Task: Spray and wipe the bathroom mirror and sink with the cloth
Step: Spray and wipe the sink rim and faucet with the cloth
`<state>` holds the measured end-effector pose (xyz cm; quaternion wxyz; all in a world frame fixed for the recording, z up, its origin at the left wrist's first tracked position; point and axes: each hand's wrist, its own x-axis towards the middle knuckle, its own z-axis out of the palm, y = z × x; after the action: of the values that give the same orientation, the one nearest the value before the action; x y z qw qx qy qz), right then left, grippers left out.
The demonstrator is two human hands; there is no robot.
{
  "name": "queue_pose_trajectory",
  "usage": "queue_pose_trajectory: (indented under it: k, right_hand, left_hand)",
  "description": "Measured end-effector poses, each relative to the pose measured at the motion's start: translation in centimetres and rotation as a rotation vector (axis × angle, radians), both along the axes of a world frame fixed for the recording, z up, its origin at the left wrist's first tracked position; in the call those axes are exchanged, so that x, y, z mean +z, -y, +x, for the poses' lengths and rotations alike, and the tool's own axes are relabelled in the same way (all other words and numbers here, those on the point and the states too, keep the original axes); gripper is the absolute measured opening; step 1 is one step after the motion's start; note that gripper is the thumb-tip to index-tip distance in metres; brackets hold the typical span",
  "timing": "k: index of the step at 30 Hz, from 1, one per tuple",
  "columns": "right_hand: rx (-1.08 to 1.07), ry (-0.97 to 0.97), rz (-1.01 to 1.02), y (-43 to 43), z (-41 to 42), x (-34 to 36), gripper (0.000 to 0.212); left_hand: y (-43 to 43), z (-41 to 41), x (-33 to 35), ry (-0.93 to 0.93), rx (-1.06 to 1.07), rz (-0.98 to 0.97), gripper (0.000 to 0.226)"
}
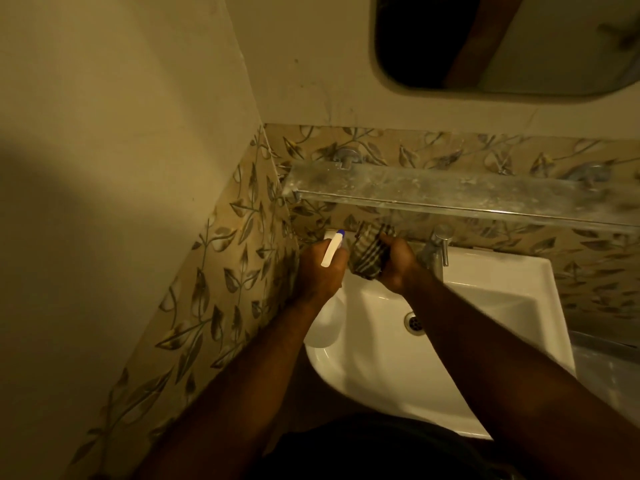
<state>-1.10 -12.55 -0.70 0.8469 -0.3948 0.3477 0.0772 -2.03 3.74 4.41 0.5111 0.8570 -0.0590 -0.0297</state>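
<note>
Spray bottle [325,317] body half hidden under left hand [320,271], grip clenched round neck. Right hand [396,263] clutches bunched checked cloth [369,252] at sink [485,306] back-left corner.

The corner is tight. The glass shelf [450,192] juts out over the back of the sink [467,306], roofing the tap [439,249] — anything rising there meets its metal rail. The leaf-patterned tiled wall [221,271] closes the left side. The basin around the drain [415,323] lies open, and bare wall separates shelf from mirror [502,46] above.
</note>
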Motion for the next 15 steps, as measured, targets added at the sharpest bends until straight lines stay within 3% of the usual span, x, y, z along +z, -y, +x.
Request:
queue_pose_trajectory:
  k: [7,15]
  right_hand:
    - [0.017,0.012,-0.025,0.3,-5.2,3.4,0.039]
    - [-0.222,0.088,-0.020,4.3,-14.7,5.9,0.037]
  left_hand:
    - [0.3,-0.9,0.8,0.018,-0.095,0.066,0.026]
    - [5.9,-5.3,2.3,0.178,-0.366,-0.072,0.032]
